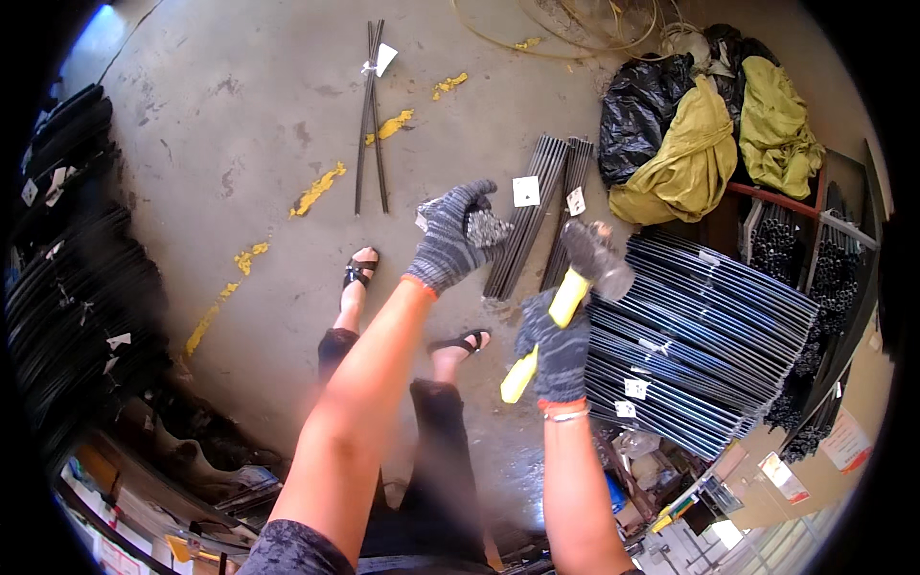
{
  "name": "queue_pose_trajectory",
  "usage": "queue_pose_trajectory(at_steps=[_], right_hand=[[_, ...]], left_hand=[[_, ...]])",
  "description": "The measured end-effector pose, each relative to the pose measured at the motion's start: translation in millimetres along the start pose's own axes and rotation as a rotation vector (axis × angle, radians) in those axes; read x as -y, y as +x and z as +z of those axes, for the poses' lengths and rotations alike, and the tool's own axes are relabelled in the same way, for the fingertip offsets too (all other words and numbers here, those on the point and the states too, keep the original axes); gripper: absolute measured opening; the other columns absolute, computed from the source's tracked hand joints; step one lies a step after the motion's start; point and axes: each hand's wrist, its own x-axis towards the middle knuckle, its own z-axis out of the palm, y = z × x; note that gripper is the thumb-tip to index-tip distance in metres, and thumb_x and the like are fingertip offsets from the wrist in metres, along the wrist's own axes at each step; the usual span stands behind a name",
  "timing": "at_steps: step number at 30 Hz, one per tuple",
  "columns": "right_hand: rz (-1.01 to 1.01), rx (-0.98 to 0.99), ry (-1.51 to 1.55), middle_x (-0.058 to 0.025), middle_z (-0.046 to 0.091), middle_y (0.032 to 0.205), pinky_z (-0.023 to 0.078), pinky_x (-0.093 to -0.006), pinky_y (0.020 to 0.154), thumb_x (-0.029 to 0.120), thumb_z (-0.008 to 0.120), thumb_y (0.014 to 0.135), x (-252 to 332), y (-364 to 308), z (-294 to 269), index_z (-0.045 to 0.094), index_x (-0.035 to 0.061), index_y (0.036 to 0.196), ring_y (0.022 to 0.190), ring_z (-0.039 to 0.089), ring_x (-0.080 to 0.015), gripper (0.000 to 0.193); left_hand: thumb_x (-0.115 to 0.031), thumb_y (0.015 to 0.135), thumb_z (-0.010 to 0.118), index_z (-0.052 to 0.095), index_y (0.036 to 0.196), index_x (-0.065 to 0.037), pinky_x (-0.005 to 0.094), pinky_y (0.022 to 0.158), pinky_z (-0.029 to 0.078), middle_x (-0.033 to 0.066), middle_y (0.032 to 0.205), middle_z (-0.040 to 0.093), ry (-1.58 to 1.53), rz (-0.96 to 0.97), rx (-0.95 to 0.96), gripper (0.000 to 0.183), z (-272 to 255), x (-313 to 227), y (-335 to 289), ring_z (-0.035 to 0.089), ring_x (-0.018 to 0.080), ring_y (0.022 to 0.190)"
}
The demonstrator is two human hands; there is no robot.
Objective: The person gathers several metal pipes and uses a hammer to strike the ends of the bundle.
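Note:
My left hand, in a grey knit glove with an orange cuff, is closed around a bundle of thin metal rods, seen end-on, with a bit of white showing beside the glove. In my right hand, also gloved, is a hammer with a yellow handle and a worn dark grey head. The hammer head is raised, apart from the bundle's end. Just right of my left hand lies a bundle of dark rods with a white tag; a narrower tagged bundle is beside it.
Many dark rods are stacked at right, below black plastic bags and yellow-green sacks. Tied rods lie on the concrete floor ahead. More dark stacks line the left. My sandalled feet are below.

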Motion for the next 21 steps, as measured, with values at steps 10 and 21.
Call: queue_pose_trajectory(at_steps=[10,21], right_hand=[[0.246,0.054,0.128,-0.0003,0.051,0.058,0.039,-0.0251,0.039,0.001,0.067,0.079,-34,-8,14,0.053,0.0060,0.083,0.041,0.047,-0.0101,0.015],[0.283,0.158,0.127,-0.0054,0.055,0.065,0.042,-0.0248,0.040,0.002,0.062,0.082,-15,-8,23,0.054,0.0009,0.090,0.047,0.051,-0.0127,0.012]], left_hand=[[-0.013,0.070,0.073,0.063,0.096,-0.008,0.0330,0.087,0.046,0.0047,0.092,0.065,0.241,0.234,0.130,0.029,-15,-2,-6,0.059,0.0234,0.095],[-0.024,0.066,0.073,0.058,0.108,-0.007,0.0441,0.088,0.040,0.0150,0.098,0.058,0.409,0.285,0.235,0.048,1,1,-21,0.051,0.0330,0.099]])
